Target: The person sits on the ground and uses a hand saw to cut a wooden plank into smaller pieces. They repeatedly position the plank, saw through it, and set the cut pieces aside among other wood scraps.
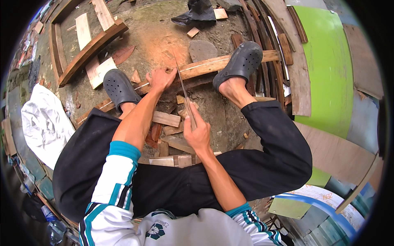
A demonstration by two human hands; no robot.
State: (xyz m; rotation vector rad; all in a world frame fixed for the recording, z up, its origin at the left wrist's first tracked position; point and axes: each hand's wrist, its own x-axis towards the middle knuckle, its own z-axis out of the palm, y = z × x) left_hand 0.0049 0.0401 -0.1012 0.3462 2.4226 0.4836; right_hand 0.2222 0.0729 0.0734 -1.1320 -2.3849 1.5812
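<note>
Handsaw (182,82) across a wooden plank (209,65).
Right hand (198,130) grips the saw's handle end; curled left hand (162,78) clasps the plank beside the blade; clear plastic bottle (56,230) at lower left.

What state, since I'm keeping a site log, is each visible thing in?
Right hand: closed around the saw's handle
Saw: held, blade across the plank
Left hand: curled beside the blade, grip unclear
Plank: lying crosswise, cut depth unclear
Dark shoes: worn
White cloth: crumpled
Black plastic: crumpled
Sawdust: spread over the ground
Wood offcuts: loose, scattered
</note>
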